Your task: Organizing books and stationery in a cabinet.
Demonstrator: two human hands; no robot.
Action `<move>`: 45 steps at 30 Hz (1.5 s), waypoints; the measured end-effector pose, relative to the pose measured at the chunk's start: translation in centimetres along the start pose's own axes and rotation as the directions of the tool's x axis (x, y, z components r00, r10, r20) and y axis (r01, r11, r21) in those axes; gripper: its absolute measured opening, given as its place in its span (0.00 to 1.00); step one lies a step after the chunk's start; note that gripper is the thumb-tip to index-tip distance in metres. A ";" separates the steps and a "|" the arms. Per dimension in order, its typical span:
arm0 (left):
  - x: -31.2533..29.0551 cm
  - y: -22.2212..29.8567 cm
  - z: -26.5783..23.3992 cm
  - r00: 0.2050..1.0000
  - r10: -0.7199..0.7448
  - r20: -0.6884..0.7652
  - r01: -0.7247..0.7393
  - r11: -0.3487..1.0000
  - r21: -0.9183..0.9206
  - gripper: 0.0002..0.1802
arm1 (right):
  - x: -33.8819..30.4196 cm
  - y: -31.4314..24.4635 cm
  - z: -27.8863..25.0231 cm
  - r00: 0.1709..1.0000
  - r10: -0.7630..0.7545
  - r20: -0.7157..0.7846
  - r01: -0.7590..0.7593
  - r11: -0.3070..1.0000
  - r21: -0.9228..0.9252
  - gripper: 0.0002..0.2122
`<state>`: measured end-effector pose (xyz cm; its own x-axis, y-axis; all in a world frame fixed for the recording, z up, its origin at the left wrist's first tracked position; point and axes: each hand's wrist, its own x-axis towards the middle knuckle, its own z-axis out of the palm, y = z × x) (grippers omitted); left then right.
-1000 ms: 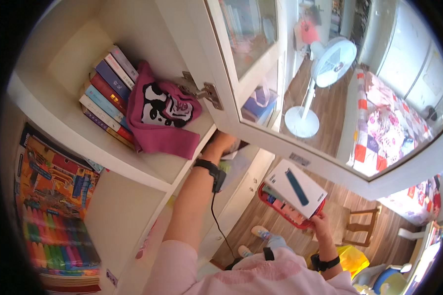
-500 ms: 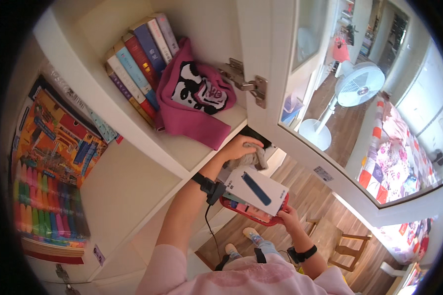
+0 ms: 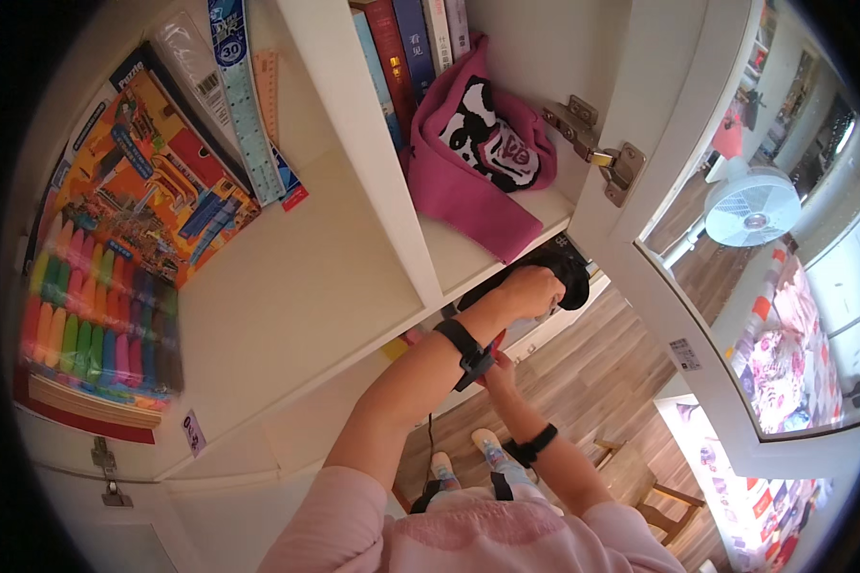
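The left hand [image 3: 530,289] is raised to the front edge of a white shelf [image 3: 468,258], its fingers curled shut around a black object [image 3: 564,272] that lies just under the shelf lip; what the object is cannot be told, since the hand covers much of it. A black strap [image 3: 463,349] wraps the left wrist. Just below that wrist the right hand [image 3: 497,372] comes up from beneath, largely hidden behind the left forearm; a sliver of something red [image 3: 495,344] shows at its fingers, and whether those fingers are together or apart cannot be told. A dark band [image 3: 530,446] circles the right wrist.

Above the left fingers, on the shelf, a pink bag with a black-and-white panda face [image 3: 478,158] leans against a row of upright books [image 3: 406,48]. To the right of the fingers, an open cabinet door [image 3: 698,162] hangs on metal hinges [image 3: 602,153], and through its glass a white standing fan [image 3: 750,210] shows on the wooden floor [image 3: 612,382]. Well to the left of the fingers, in the neighbouring compartment, stand a colourful box [image 3: 153,191], a set of coloured markers [image 3: 96,325] and a blue ruler [image 3: 244,105].
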<state>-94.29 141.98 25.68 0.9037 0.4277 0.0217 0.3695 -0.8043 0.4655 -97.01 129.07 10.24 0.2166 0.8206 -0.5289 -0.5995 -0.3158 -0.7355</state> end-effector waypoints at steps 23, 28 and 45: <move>-5.3 3.8 1.7 0.905 0.198 -0.377 -0.055 0.931 0.360 0.11 | 9.8 -17.9 -8.1 0.591 -0.747 0.304 0.537 0.083 -0.839 0.42; -11.9 8.6 -1.3 0.813 0.155 -0.561 -0.133 0.988 0.080 0.11 | 7.1 -19.8 -7.9 0.654 -0.681 0.331 0.611 0.217 -0.761 0.38; -27.2 5.8 3.4 0.618 -0.591 -0.517 0.344 0.796 -0.499 0.07 | 18.3 -16.9 -3.9 0.527 -0.849 0.022 0.640 0.380 -0.667 0.26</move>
<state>-115.94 124.26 24.75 0.2283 0.9537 0.1959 0.4969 -0.2871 0.8189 -79.90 147.63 11.36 0.6060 0.7116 0.3553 0.4252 0.0877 -0.9008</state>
